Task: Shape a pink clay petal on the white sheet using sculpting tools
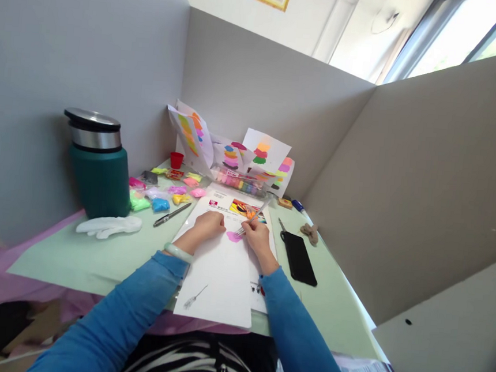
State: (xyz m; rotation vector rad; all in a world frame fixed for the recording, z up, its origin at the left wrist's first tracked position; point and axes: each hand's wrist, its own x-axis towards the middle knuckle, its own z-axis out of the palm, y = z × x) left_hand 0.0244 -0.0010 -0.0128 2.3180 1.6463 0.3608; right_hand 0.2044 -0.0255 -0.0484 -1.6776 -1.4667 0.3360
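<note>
My right hand (257,237) grips a thin clear tool (258,212) whose tip touches a small flat patch of pink clay (233,237) on a white sheet of paper (222,276). My left hand (208,224) is curled into a loose fist and presses on the paper just left of the pink patch. A pale green bangle (178,252) sits on my left wrist. Both sleeves are blue.
A green flask (99,167) stands at the left by a white moulded piece (109,225). Small clay bags (160,193), a pen (171,214), a red cup (176,159), a tray of colours (240,180) and colour-swatch sheets (234,147) lie behind. A black phone (299,258) lies right.
</note>
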